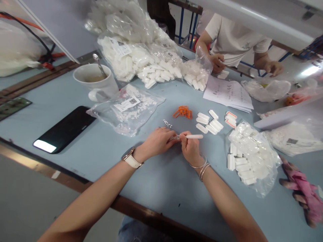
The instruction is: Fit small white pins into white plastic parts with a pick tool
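My right hand (190, 148) is closed around a slim tool with a white, pen-like handle (195, 136), held almost level with its narrow end pointing left. Fingertips of my left hand (158, 139) pinch a small pale piece (174, 137) that meets the tool's tip; the fingers cover most of it. Just beyond my hands lie tiny white bits (167, 123) and a heap of orange rectangular frames (183, 112). To the right are several white plastic casings (213, 126), and past them casings with orange edging (230, 119).
A phone (64, 129), a mug (94, 80) with a spoon, and a bag of tiny white parts (131, 107) occupy the left. Bags of casings (151, 60) stand behind; another bag (252, 158) and a pink glove (301, 188) lie right. A co-worker (234, 40) sits opposite, near papers (227, 92).
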`<state>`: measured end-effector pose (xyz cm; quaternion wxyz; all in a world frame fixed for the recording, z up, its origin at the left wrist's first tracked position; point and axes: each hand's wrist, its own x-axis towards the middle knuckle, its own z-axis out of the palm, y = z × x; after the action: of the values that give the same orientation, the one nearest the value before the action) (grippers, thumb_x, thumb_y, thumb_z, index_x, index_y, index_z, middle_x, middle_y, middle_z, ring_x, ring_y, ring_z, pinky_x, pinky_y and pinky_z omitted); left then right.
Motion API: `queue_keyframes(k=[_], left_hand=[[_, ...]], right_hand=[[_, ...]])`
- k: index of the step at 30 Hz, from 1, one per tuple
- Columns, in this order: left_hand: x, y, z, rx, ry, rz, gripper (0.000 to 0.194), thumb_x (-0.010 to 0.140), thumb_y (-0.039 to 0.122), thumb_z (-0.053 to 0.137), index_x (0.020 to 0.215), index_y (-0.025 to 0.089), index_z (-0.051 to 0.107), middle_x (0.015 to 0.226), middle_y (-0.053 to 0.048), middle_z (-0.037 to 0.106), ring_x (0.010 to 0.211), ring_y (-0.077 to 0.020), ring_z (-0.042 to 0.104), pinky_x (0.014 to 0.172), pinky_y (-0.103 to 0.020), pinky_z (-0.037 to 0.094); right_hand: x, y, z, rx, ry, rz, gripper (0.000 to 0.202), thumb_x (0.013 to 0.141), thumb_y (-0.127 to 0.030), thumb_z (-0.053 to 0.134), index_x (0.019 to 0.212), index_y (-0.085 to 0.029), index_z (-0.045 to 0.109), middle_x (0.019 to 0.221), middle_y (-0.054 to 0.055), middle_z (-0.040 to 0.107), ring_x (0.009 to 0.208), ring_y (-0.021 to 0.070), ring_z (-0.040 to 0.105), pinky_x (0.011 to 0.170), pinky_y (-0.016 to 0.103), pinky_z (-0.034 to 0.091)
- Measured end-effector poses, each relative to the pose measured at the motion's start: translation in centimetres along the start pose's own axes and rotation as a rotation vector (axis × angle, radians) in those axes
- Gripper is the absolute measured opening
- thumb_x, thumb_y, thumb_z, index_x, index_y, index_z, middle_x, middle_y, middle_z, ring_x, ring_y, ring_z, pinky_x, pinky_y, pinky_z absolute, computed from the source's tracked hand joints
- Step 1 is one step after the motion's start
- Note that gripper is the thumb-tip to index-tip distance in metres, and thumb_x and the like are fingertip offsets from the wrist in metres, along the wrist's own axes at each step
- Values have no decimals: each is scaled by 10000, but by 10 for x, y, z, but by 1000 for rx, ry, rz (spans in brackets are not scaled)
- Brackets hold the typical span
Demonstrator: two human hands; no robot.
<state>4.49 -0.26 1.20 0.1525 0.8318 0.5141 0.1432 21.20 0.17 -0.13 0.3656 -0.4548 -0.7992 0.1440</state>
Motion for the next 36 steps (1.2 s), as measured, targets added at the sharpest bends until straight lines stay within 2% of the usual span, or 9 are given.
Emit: queue_keyframes(k=[4, 11, 24, 30, 36], left_hand=[[0, 0, 0, -9, -6, -4, 206, 918, 320, 484, 807, 175, 581, 716, -38, 605, 721, -193, 549, 657, -302, 370], [0, 0, -1, -31, -6, -2, 202, 915, 329, 489, 900, 185, 630, 713, -36, 614, 720, -191, 555, 657, -303, 370], [0, 0, -1, -13, -7, 1, 215, 919, 327, 483, 842, 173, 612, 709, -39, 604, 704, -190, 548, 651, -305, 357], [1, -2, -1, -83, -20, -28, 190, 901, 326, 523, 923, 187, 651, 737, -36, 633, 727, -184, 561, 682, -302, 374], [0, 0, -1, -133, -32, -39, 191, 889, 343, 550, 951, 204, 666, 778, -27, 668, 749, -179, 582, 730, -316, 379]], right_hand=[[0, -1, 0, 4, -9, -51, 470, 996, -434, 242, 790, -194, 588, 669, 53, 637, 594, 148, 586, 588, 242, 418], [-6, 2, 0, 66, 92, 60, 450, 994, -423, 249, 767, -196, 564, 610, 25, 593, 503, 137, 531, 562, 255, 419], [-2, 2, 1, -16, 42, 10, 487, 999, -436, 217, 771, -190, 570, 604, 39, 619, 543, 152, 576, 539, 251, 393], [-5, 1, -1, 81, 128, 57, 460, 998, -414, 242, 730, -195, 545, 624, 27, 587, 524, 131, 538, 571, 254, 419], [-5, 0, -2, 122, 126, 38, 452, 999, -410, 247, 724, -193, 531, 606, 2, 564, 491, 109, 505, 551, 237, 409]])
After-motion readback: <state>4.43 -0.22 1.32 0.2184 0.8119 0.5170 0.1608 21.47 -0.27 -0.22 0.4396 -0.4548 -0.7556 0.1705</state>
